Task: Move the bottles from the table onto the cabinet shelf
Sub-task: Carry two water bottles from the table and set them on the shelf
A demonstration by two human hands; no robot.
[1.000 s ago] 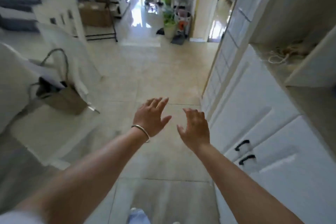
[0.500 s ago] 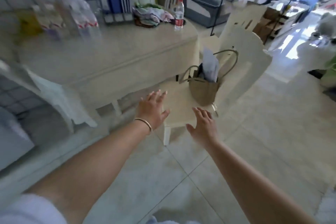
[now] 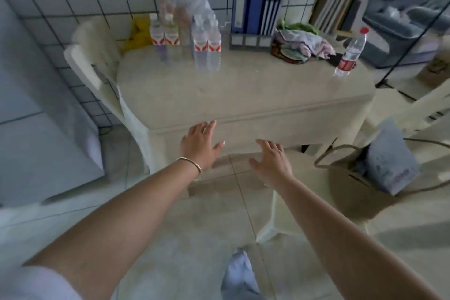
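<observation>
Head view: left hand (image 3: 198,145) and right hand (image 3: 271,164) both empty, fingers spread, short of the table (image 3: 243,95) front edge. Bottles (image 3: 187,41) clustered at back-left by the tiled wall; one lone bottle (image 3: 349,53) near the right edge. Likely full, so weighty, smooth plastic (slippery); grip mid-body at the label. Wide bare tabletop for reaching; chair (image 3: 304,192) crowds the right.

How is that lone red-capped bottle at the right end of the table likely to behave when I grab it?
The red-capped bottle looks tall and narrow, so a sideways nudge could probably tip it, and being round it might then roll. Its clear, thin-looking plastic may flex under a firm squeeze. How full it is cannot be told, so its weight is uncertain.
</observation>
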